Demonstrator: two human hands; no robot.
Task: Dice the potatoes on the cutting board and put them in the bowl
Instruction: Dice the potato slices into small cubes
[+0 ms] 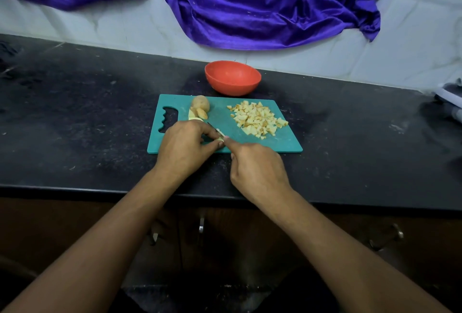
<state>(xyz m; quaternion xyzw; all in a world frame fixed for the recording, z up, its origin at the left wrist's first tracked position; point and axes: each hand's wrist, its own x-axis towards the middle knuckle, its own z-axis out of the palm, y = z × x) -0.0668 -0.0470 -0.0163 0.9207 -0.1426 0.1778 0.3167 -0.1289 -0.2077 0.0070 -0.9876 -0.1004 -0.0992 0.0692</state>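
A teal cutting board (282, 142) lies on the black counter. A heap of diced potato (257, 119) covers its right half. At its back left sit an uncut potato piece with skin (200, 103) and a few slices (197, 114). My left hand (186, 146) pinches a small pale potato piece (220, 139) at the board's front edge. My right hand (257, 170) grips a knife whose thin blade (215, 129) crosses that piece; the handle is hidden in my fist. A red bowl (233, 78) stands just behind the board, and nothing shows inside it.
A purple cloth (250, 5) hangs down the tiled wall behind the bowl. A folded grey item (451, 97) lies at the counter's far right edge. Cabinet doors with metal handles (201, 225) are below the counter front.
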